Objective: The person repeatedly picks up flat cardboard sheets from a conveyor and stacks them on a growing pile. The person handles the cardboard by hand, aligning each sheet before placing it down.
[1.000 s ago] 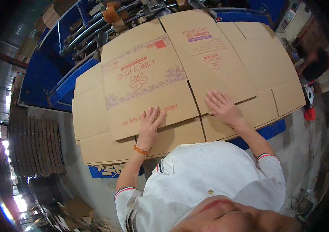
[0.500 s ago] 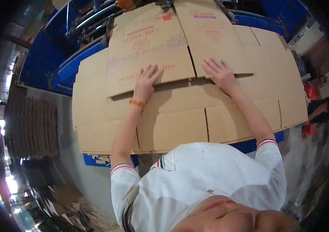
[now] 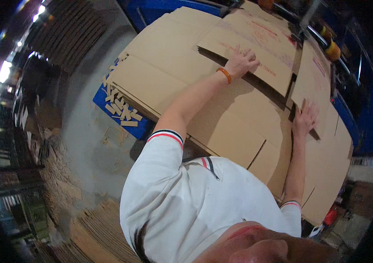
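A printed flat cardboard box blank (image 3: 261,50) lies over larger plain cardboard sheets (image 3: 234,127), its near edge raised above a dark gap. My left hand (image 3: 240,62), with an orange band at the wrist, rests on that near edge, its fingers bent and apart on the printed face. Farther right, my right hand (image 3: 305,118) lies on the near edge of the blank's other printed panel (image 3: 314,72), fingers stretched out. A slot runs between the two panels. The undersides of both hands are hidden.
Beyond the cardboard stands a blue machine (image 3: 364,101) with metal bars and a yellow roller (image 3: 333,51). Small cardboard offcuts (image 3: 120,107) lie on a blue ledge at left. Stacked cardboard (image 3: 103,232) is at lower left, with more stacks (image 3: 66,33) at upper left.
The view has turned, so cardboard and machine now appear tilted and shifted right, with the offcuts at left more visible. My hands stay at the blank's near edge; the left fingers look more bent.
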A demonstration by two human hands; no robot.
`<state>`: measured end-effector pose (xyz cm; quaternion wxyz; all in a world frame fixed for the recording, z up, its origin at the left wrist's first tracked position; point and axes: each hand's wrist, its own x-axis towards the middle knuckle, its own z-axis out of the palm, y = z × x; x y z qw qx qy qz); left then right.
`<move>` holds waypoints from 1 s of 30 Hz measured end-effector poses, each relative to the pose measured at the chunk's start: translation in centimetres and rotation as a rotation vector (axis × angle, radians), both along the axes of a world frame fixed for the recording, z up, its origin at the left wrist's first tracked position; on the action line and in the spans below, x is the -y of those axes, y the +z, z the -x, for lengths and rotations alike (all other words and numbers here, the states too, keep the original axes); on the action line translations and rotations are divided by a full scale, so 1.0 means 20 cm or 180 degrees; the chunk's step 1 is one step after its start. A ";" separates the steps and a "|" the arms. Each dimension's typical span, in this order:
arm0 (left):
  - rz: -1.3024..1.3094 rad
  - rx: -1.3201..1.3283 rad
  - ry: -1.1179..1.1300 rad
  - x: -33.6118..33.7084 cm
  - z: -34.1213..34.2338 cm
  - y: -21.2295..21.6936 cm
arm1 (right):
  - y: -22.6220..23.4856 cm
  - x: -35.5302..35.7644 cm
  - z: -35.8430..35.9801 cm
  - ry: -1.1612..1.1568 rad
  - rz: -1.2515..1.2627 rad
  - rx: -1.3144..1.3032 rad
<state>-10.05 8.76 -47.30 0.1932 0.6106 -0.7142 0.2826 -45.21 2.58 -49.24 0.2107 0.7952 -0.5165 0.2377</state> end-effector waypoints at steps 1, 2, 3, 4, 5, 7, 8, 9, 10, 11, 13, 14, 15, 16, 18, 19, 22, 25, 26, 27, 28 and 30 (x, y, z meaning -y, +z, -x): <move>-0.0015 -0.0014 0.0004 0.00 -0.01 0.01 | -0.01 0.01 0.00 -0.0005 -0.0115 -0.0081; -0.0043 -0.0023 0.0008 0.01 -0.03 -0.01 | -0.02 0.01 0.00 -0.0012 -0.0240 -0.0159; 0.0104 -0.0217 -0.0144 0.03 -0.08 -0.06 | -0.02 0.04 -0.06 0.0046 -0.0347 -0.0218; -0.0026 -0.0283 0.0033 0.06 -0.09 -0.04 | -0.05 0.11 -0.06 0.0144 -0.0257 -0.0208; -0.0154 -0.0352 0.0206 0.11 -0.09 -0.02 | -0.06 0.21 -0.05 0.0239 -0.0165 -0.0196; -0.0972 -0.0501 0.0768 0.20 0.07 0.12 | -0.03 0.25 0.01 -0.0187 -0.0544 -0.0339; -0.0809 -0.0429 0.1040 0.27 0.07 0.13 | -0.01 0.31 0.00 -0.0155 -0.0192 -0.0025; -0.0600 -0.0355 0.1405 0.34 0.03 0.11 | -0.04 0.42 -0.05 -0.0021 0.0193 0.0316; -0.0392 -0.0259 0.1759 0.39 -0.04 0.11 | -0.05 0.54 -0.13 0.0104 0.0563 0.0688; -0.0504 -0.0572 0.1207 0.39 -0.10 0.08 | -0.08 0.58 -0.13 -0.0397 0.0537 0.0484; -0.0125 -0.0458 0.1058 0.29 -0.23 0.03 | -0.12 0.51 -0.02 -0.0339 0.0520 0.0521; -0.0012 -0.0476 0.1039 0.25 -0.35 0.04 | -0.10 0.49 -0.01 -0.0300 0.0526 0.0548; -0.0068 -0.0590 0.1291 0.18 -0.56 0.01 | -0.06 0.45 -0.05 -0.0480 0.0338 0.0459; -0.0190 -0.0756 0.1664 0.11 -0.79 -0.01 | -0.05 0.45 -0.05 -0.0353 0.0342 0.0436; 0.1186 0.0028 0.2742 -0.25 -1.37 -0.09 | -0.04 0.50 -0.16 0.0087 0.0346 0.0452; 0.1078 -0.0733 0.3054 -0.43 -1.53 -0.13 | -0.06 0.50 -0.14 0.0089 0.0286 0.0471; -0.0428 -0.1997 0.4109 -0.72 -1.58 0.02 | -0.07 0.45 0.03 -0.0090 0.0177 0.0474; -0.0973 -0.1986 0.4264 -0.96 -1.69 0.10 | -0.04 0.43 -0.04 0.0078 0.0035 0.0575; -0.1043 -0.1920 0.4231 -1.00 -1.73 0.12 | -0.03 0.43 -0.08 0.0068 -0.0073 0.0572; -0.1118 -0.1858 0.4172 -1.01 -1.74 0.12 | -0.02 0.43 -0.09 0.0033 -0.0172 0.0562; -0.1137 -0.1748 0.4174 -1.00 -1.72 0.15 | -0.01 0.42 -0.09 0.0007 -0.0206 0.0591; -0.1154 -0.1518 0.4167 -1.00 -1.62 0.26 | 0.00 0.40 -0.06 -0.0052 -0.0264 0.0665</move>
